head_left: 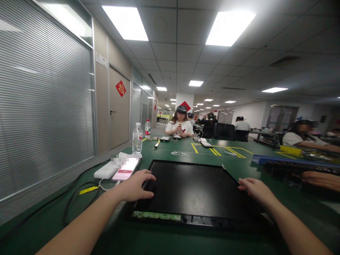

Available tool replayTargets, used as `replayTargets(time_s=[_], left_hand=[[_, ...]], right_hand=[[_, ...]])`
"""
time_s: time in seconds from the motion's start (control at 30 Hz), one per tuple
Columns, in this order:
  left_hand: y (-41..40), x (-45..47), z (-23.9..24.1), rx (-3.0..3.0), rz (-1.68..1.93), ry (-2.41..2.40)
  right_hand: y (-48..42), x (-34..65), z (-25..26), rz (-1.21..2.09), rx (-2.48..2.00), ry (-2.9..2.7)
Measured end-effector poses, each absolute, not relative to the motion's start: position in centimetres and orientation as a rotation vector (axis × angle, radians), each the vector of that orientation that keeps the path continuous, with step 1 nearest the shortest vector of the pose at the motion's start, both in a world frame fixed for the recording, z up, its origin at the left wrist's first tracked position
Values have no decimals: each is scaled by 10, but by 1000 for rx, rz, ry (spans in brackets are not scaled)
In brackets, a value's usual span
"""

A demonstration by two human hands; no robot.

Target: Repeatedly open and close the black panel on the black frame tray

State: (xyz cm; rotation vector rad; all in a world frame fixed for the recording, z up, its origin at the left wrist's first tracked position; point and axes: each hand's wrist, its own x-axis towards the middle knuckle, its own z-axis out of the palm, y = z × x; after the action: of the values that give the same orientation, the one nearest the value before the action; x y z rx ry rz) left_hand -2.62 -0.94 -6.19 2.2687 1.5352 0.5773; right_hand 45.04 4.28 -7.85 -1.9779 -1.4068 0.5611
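A large flat black panel (196,187) lies on the green table (170,241) in front of me, with a strip of green circuit board (156,215) along its near edge. My left hand (136,186) rests on the panel's left edge, fingers curled loosely over it. My right hand (253,189) lies on the panel's right edge, fingers bent around the rim. Both hands grip the panel's sides.
A phone (125,170) and a white power bank (106,170) with cables lie left of the panel. Two water bottles (137,138) stand farther back. Another person's hand (321,179) rests at the right by black parts. Seated people work at the far end.
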Motion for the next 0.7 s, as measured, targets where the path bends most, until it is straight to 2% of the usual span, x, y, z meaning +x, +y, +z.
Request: replayTargets(time_s=[0.2,0.7], left_hand=[[-22,-20,-47,2261,452,1344],[-23,-23,-45,2366,344,1144]], right_hand=[[43,452,-80,547,-1971,-1423],[45,457,-83,522,-1966,-1463]])
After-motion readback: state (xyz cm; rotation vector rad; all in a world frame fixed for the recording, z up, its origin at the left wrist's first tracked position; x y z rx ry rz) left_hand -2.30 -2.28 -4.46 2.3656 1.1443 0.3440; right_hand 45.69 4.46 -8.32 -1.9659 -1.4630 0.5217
